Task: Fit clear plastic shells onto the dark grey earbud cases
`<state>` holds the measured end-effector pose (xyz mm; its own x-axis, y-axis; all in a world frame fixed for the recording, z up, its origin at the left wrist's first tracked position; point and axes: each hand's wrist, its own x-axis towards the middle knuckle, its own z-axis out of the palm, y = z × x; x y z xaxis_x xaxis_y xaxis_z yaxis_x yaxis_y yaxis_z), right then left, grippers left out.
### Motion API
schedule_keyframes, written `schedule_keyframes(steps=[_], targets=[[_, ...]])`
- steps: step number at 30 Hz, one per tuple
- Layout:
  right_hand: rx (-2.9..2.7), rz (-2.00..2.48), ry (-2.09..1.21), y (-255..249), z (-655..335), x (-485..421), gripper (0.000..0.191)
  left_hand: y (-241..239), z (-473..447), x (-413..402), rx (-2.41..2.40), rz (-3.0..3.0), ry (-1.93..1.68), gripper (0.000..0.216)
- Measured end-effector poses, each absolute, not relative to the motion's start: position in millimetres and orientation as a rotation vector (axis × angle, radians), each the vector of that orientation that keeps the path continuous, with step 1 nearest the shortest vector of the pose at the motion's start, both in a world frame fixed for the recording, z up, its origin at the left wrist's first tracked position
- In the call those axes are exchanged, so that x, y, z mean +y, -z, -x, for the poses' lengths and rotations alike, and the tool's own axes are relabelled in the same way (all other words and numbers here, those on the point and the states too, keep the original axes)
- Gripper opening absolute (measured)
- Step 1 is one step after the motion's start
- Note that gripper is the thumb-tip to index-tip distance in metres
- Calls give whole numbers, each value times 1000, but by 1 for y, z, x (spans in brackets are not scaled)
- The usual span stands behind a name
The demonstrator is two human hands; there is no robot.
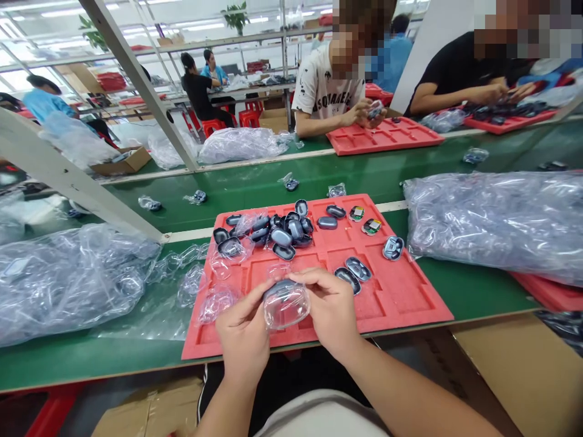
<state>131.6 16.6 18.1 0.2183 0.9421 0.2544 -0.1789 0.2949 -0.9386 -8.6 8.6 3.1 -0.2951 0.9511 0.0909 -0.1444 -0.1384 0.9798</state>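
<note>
Between my two hands is a dark earbud case (pixel 276 289) with a clear plastic cover (pixel 286 308) at its near side. My left hand (pixel 248 325) grips it from the left, fingers closed around the edge. From the right, my right hand (pixel 331 309) pinches the same piece with thumb and fingers. Under them lies a red foam tray (pixel 401 297). A heap of dark blue-grey case shells (pixel 282 237) rests on its far left part. Two open case parts (pixel 358 268) sit just beyond my right hand. Clear covers (pixel 218 301) lie beside my left hand.
Large bags of clear plastic covers (pixel 77 279) (pixel 496 221) flank the tray. Small circuit boards (pixel 371 226) and an inner case part (pixel 393 247) sit at its right. Wrapped pieces (pixel 291 182) lie on the green belt (pixel 241 188). Co-workers sit opposite; a slanted white post (pixel 68 170) stands left.
</note>
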Motion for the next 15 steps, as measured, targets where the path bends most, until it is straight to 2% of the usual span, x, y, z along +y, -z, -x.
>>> schedule_keyframes(steps=[8, 12, 15], targets=[[-1153, 1029, -866, -19, -133, 18, 20, -6, 5, 21, 1186, -953, -1431, 34], [-1079, 1025, -899, -21, -139, 21, 0, -5, -2, 18, 1238, -978, -1370, 33], [-1088, 1025, -913, -20, -138, 23, 9, -2, -5, 21, 1191, -946, -1375, 31]])
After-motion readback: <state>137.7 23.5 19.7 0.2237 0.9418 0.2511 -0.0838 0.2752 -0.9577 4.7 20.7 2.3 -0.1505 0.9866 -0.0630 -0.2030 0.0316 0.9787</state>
